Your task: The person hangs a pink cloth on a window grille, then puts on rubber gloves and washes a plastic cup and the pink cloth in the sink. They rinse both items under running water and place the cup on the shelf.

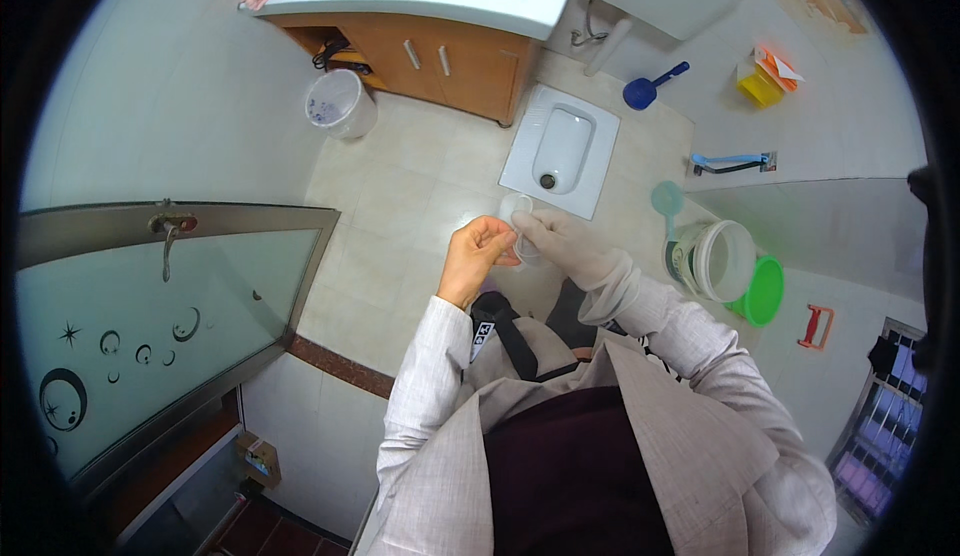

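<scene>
My left hand (474,256) is bare, with its fingertips pinched on a thin translucent plastic item (515,205), possibly a disposable glove. My right hand (566,239) wears a translucent disposable glove, its loose cuff (611,289) lying over the grey sleeve. Fingers of the right hand also grip the plastic item, so both hands meet on it in front of my body. Its full shape is partly hidden by the fingers. Just beyond the hands lies a white squat toilet (562,147) set in the floor.
A wooden vanity (427,60) with a white basin (405,0) stands ahead, beside a white waste bin (341,105). At right are a blue scoop (640,93), a wall-mounted blue brush (731,160), a white bucket (729,259) and a green bucket (765,293). A glass door (180,331) stands left.
</scene>
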A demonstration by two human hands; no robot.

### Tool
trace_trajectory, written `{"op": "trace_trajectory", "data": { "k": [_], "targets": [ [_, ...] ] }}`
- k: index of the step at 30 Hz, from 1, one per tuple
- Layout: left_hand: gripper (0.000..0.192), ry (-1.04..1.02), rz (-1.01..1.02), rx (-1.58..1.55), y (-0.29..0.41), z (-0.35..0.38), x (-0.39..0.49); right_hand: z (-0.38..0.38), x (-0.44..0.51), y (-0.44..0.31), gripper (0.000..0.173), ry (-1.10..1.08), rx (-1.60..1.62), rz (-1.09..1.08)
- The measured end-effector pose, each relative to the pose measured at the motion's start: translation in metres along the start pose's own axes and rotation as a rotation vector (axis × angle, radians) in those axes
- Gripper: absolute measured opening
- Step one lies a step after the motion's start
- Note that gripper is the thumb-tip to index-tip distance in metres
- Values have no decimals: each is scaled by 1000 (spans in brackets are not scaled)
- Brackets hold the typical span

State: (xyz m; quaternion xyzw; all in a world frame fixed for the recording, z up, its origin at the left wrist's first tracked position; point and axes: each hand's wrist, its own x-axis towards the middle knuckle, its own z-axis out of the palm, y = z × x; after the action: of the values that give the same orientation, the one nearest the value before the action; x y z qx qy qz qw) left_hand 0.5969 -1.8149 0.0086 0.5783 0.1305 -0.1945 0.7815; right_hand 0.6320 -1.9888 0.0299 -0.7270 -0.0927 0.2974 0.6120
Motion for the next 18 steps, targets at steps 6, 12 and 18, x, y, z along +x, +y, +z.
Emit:
{"op": "trace_trajectory", "data": {
  "k": [6, 12, 18],
  "targets": [
    [10, 132, 11, -308, 6, -88, -20, 54, 39, -5, 39, 80, 61, -15],
    [9, 509, 431, 847, 23, -118, -17, 76, 83, 4, 19, 251, -768, -281],
    [6, 492, 799, 870, 71, -76, -1, 75, 124, -54, 20, 248, -726, -437]
  ]
}}
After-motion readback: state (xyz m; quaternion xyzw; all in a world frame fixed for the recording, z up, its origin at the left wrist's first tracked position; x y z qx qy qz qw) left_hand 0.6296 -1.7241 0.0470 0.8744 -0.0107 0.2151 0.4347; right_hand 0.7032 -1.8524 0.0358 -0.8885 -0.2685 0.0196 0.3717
